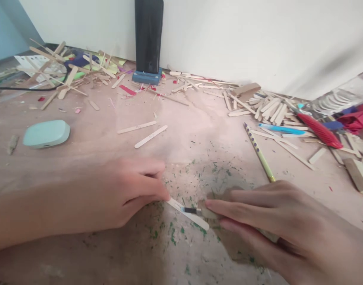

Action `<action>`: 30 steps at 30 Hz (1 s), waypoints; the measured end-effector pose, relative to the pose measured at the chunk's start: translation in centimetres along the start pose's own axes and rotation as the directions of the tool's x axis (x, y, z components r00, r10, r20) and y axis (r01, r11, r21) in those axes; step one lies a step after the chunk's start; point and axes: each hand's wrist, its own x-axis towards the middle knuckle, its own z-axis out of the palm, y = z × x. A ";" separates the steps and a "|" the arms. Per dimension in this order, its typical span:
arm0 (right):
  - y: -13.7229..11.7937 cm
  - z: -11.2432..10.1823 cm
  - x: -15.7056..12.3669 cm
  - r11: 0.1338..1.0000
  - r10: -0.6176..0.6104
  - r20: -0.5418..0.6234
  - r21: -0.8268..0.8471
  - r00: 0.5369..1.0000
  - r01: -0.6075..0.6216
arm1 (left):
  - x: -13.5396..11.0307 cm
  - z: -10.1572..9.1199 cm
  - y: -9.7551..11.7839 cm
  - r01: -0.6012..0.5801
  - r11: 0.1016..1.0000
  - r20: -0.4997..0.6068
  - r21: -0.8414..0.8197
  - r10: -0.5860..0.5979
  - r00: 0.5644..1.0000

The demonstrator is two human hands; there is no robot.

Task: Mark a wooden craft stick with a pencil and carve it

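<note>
Your left hand [130,194] pinches the left end of a flat pale wooden stick [199,221] on the near table [184,130], while your right hand [258,215] has its grip closed around a beige dark-tipped tool [203,209] touching it.

Mint case [46,133], striped pencil [258,150], red-handled tool [318,131], black phone [148,35] on blue stand [147,76], loose sticks [151,136].

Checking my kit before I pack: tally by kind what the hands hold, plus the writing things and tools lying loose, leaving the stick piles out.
Craft stick under the left hand: 1
Cutter in the right hand: 1
Pencil: 1
Blue pen: 1
Red-handled tool: 1
Total: 5, as far as the clutter shows.
</note>
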 end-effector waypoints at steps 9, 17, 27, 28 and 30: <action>-0.5 0.5 0.0 0.999 0.001 -0.018 0.042 1.000 0.000 | -0.1 0.4 -0.9 -0.084 0.996 -0.054 -0.029 0.082 0.995; -0.3 1.1 -0.1 1.000 -0.004 -0.012 -0.013 1.000 0.003 | -0.1 0.3 -1.1 -0.100 0.995 -0.062 -0.028 0.098 0.993; -0.7 1.3 0.1 0.999 0.011 0.028 -0.040 1.000 -0.010 | 0.0 0.1 -1.0 -0.099 0.995 -0.059 0.003 0.099 0.993; -0.7 1.3 0.2 0.999 0.007 0.038 -0.042 0.999 -0.006 | 0.1 0.1 -1.0 -0.099 0.995 -0.061 -0.002 0.099 0.993; -0.7 1.2 0.2 0.999 0.002 0.049 -0.043 0.999 0.000 | 0.0 0.2 -1.0 -0.106 0.994 -0.062 -0.014 0.105 0.993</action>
